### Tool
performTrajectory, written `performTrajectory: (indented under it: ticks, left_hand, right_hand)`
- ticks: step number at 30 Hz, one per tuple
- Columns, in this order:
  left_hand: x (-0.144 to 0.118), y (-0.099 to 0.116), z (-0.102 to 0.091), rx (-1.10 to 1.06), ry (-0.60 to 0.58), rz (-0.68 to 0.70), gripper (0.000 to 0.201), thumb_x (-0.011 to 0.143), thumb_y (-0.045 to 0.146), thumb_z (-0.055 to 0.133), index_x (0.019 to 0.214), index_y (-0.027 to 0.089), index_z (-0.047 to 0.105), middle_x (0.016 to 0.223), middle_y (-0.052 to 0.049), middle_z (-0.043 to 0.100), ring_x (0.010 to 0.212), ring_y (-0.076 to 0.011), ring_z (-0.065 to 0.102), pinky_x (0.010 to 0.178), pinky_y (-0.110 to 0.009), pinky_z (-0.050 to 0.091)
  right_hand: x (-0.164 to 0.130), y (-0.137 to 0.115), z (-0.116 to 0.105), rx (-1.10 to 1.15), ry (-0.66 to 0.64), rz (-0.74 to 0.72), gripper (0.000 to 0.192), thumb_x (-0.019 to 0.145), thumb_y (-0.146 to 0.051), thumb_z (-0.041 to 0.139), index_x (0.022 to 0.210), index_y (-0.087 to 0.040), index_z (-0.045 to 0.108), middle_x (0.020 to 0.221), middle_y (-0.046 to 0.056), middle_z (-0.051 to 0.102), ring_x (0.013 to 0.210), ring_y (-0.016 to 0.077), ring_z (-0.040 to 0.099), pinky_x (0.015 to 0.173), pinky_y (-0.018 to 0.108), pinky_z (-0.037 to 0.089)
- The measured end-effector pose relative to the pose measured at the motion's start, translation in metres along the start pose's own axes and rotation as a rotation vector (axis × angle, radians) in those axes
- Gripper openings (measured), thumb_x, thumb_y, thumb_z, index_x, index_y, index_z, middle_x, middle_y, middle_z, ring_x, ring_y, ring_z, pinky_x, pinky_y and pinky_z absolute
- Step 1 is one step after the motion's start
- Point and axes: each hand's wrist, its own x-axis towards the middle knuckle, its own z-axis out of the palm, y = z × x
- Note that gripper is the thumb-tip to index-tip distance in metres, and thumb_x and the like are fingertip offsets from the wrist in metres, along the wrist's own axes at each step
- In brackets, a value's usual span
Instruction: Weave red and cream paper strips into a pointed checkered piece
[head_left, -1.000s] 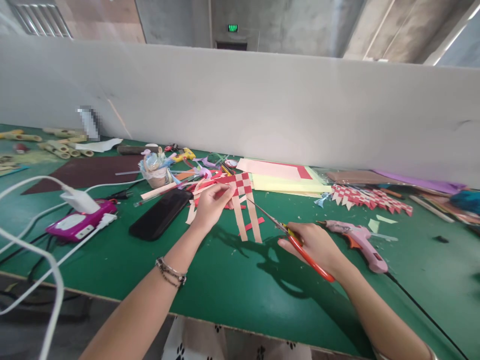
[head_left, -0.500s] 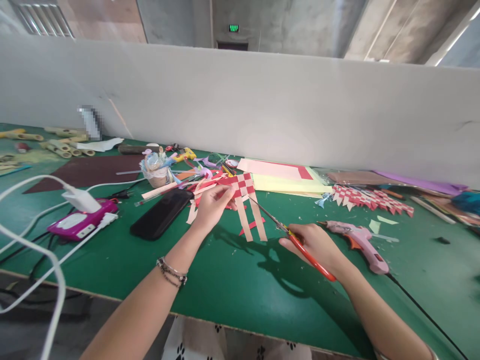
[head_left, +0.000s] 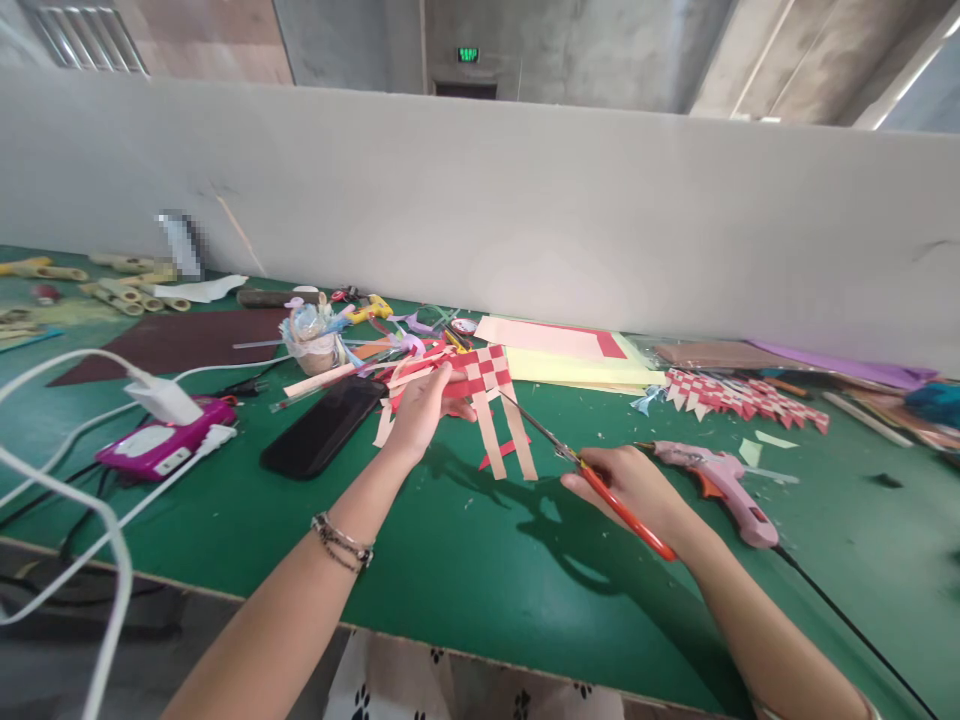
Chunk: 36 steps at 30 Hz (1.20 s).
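Note:
My left hand pinches a woven paper strip piece, checkered red and pale pink, above the table. Two long pale strips hang down from its right end. In my right hand is a pair of scissors with red-orange handles. The blades point up and left, their tips at the woven paper beside the top of the hanging strips; whether they touch it I cannot tell. Below the strips a red paper scrap lies on the green table.
A pink glue gun lies right of my right hand, near finished checkered paper with pointed edges. Left are a black phone and a purple power strip with white cables. Paper sheets lie behind, before a grey partition.
The fingers of my left hand have shifted slightly left on the woven paper, uncovering more of it. The scissors and my right hand have barely moved, a touch to the right.

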Motion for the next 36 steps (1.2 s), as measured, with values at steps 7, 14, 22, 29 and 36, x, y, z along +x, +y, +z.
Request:
performTrajectory:
  ticks: [7, 14, 22, 29, 36]
  left_hand:
    - [0.0001, 0.0026, 0.0005, -0.074, -0.034, -0.032, 0.033, 0.073, 0.045, 0.057, 0.076, 0.012, 0.059, 0.063, -0.003, 0.064, 0.043, -0.0129, 0.058, 0.048, -0.026, 0.047]
    - [0.0009, 0.0, -0.002, -0.112, -0.177, -0.029, 0.027, 0.062, 0.031, 0.07, 0.08, 0.013, 0.061, 0.067, 0.001, 0.061, 0.057, -0.0099, 0.057, 0.056, -0.024, 0.049]
    - [-0.003, -0.001, 0.0, -0.025, -0.201, -0.059, 0.03, 0.06, 0.029, 0.074, 0.082, 0.014, 0.062, 0.063, 0.002, 0.06, 0.056, -0.0085, 0.055, 0.057, -0.022, 0.047]
    - [-0.004, -0.0025, 0.0004, 0.011, -0.173, -0.032, 0.032, 0.064, 0.032, 0.072, 0.087, 0.014, 0.06, 0.063, 0.002, 0.06, 0.058, -0.0096, 0.056, 0.061, -0.025, 0.049]
    - [-0.0049, -0.0011, 0.0017, 0.023, -0.163, -0.035, 0.03, 0.064, 0.03, 0.072, 0.086, 0.014, 0.06, 0.063, 0.003, 0.059, 0.056, -0.0083, 0.056, 0.06, -0.023, 0.049]
  right_hand:
    - [-0.0006, 0.002, -0.0008, 0.028, 0.008, -0.004, 0.043, 0.08, -0.055, 0.042, 0.057, -0.021, 0.03, 0.048, -0.005, 0.033, 0.046, 0.0097, 0.024, 0.047, 0.023, 0.021]
    - [-0.0008, 0.005, -0.0009, 0.024, 0.038, -0.001, 0.045, 0.079, -0.056, 0.044, 0.055, -0.021, 0.029, 0.048, -0.005, 0.031, 0.047, 0.0096, 0.022, 0.047, 0.023, 0.02]
    - [-0.0009, 0.0056, -0.0012, 0.041, 0.045, -0.001, 0.044, 0.078, -0.054, 0.047, 0.055, -0.021, 0.029, 0.047, -0.006, 0.029, 0.047, 0.0091, 0.02, 0.046, 0.022, 0.02]
    - [-0.0015, 0.0037, -0.0031, 0.02, 0.048, 0.019, 0.042, 0.077, -0.052, 0.05, 0.055, -0.021, 0.031, 0.048, -0.006, 0.033, 0.047, 0.0093, 0.023, 0.046, 0.022, 0.021]
    - [-0.0021, 0.0027, -0.0045, 0.02, 0.048, 0.041, 0.043, 0.076, -0.053, 0.05, 0.055, -0.021, 0.032, 0.047, -0.006, 0.035, 0.048, 0.0094, 0.023, 0.045, 0.022, 0.02]
